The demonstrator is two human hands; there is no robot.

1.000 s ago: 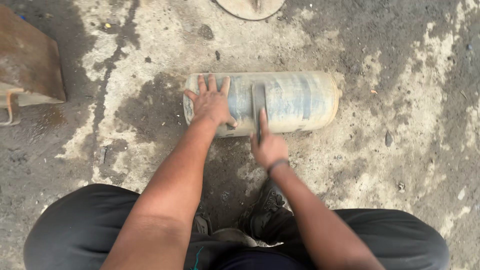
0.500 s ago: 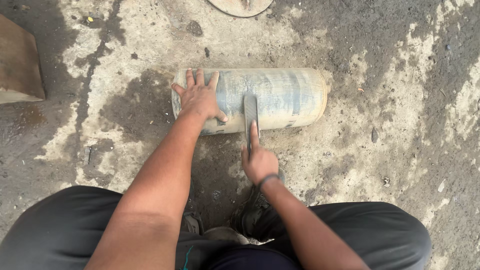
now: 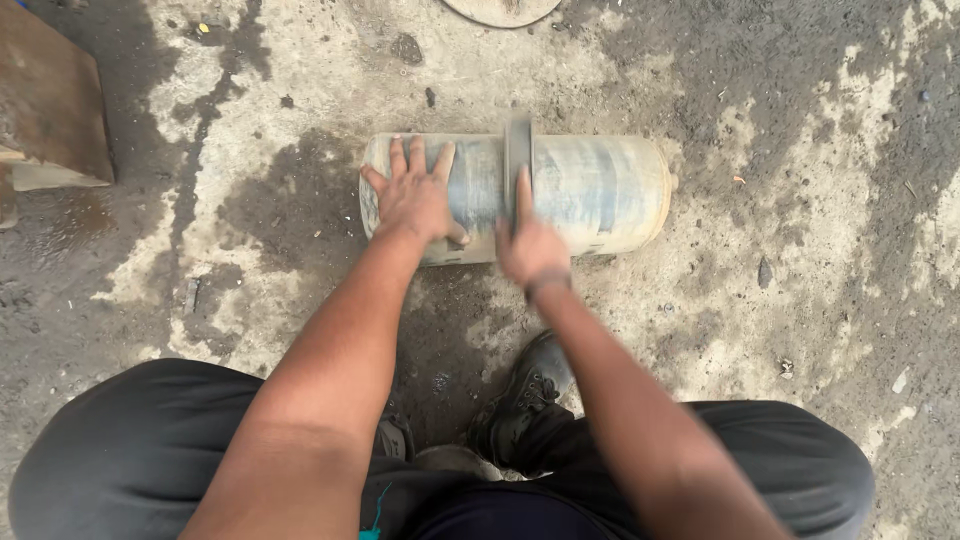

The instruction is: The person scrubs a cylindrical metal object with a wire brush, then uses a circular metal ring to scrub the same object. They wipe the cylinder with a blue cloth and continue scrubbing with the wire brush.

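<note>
A dusty blue-grey metal cylinder (image 3: 600, 190) lies on its side on the stained concrete ground. My left hand (image 3: 418, 198) presses flat on its left end, fingers spread. My right hand (image 3: 530, 245) grips a flat dark metal file (image 3: 518, 150), index finger stretched along it. The file lies across the top of the cylinder, its tip reaching the far edge.
A rusty brown metal piece (image 3: 50, 100) sits at the far left. A round metal disc (image 3: 500, 10) shows at the top edge. My black shoes (image 3: 530, 385) and dark trousers (image 3: 150, 440) fill the bottom of the view, close to the cylinder.
My right hand has pushed the file forward over the cylinder, from the near side to the far edge. The left hand has stayed pressed on the left end.
</note>
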